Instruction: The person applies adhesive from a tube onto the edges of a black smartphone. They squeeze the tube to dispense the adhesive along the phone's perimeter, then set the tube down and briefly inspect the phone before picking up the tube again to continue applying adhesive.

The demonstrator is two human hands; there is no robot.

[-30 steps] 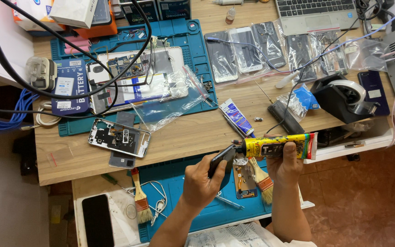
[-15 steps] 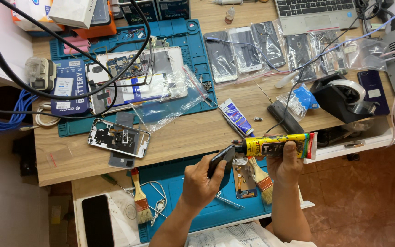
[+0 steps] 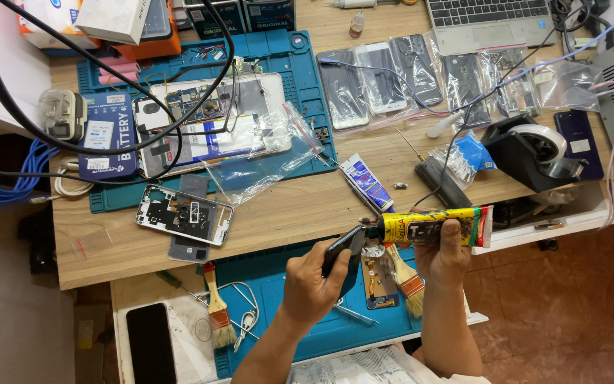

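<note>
- your right hand point(image 3: 443, 250) wraps its fingers around a yellow glue tube point(image 3: 431, 227), held level just past the front edge of the wooden desk point(image 3: 286, 210), black nozzle pointing left.
- your left hand point(image 3: 314, 281) has its fingers curled shut on a small dark phone part point(image 3: 342, 245), tilted up so its top edge meets the tube's nozzle.
- both hands hover above a blue work mat point(image 3: 271, 284) on the pull-out tray below the desk; the two hands sit close together, not touching.
- right under the tube lies a paintbrush point(image 3: 403, 274) with a pale bristle head, and a small flex part point(image 3: 376, 284) beside it on the mat.
- a second brush point(image 3: 216, 313) lies to the left on the same tray, near a black phone point(image 3: 151, 341) lying face up.
- on the desk just above your hands, a small blue and white tube point(image 3: 367, 183) lies slanted.
- further left, a bare phone frame point(image 3: 185, 215) rests on the wood, partly over the edge of the big blue mat point(image 3: 300, 78).
- to the right stands a black tape dispenser point(image 3: 531, 149); bagged phone parts point(image 3: 421, 71) lie in a row behind it.
</note>
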